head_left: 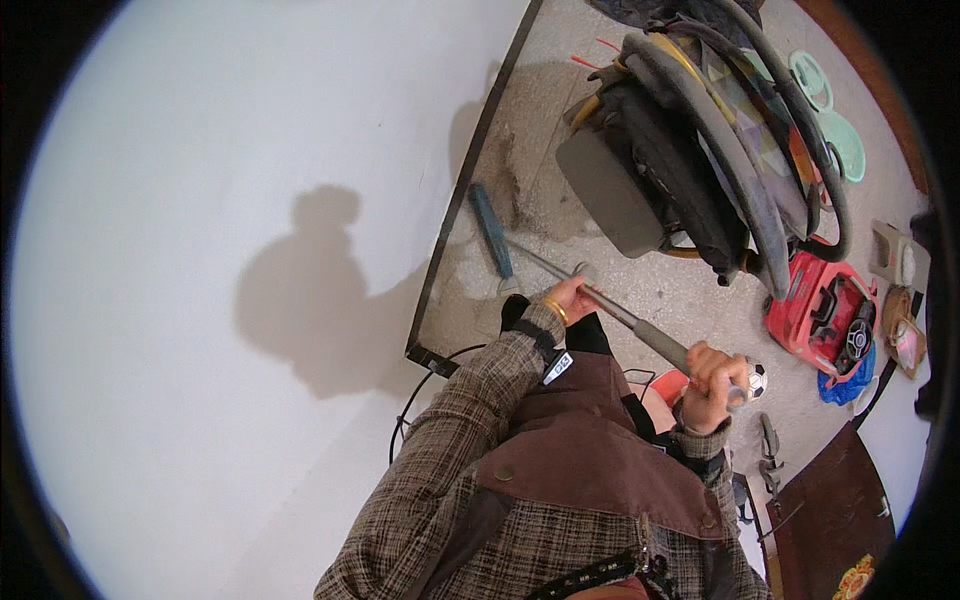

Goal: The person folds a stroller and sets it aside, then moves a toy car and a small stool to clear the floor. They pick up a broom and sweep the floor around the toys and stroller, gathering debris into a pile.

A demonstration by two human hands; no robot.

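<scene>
A long-handled mop with a grey pole (643, 332) and a narrow, dark teal head (490, 230) slants across the floor. Its head lies by the dark skirting at the foot of the white wall. My left hand (572, 298), with a gold bangle at the wrist, is closed around the pole partway down. Near the top end my right hand (712, 382) wraps around the thick grey grip. Both hands are in front of my body, the right one higher on the pole. A dark, dirty-looking patch (515, 190) marks the floor beside the mop head.
A folded stroller (690, 160) stands on the floor ahead. To the right are a red toy car (822, 315), a football (756, 380), and pale green basins (842, 145). The white wall (250, 120) rises on the left. A black cable (402, 420) runs beside my left arm.
</scene>
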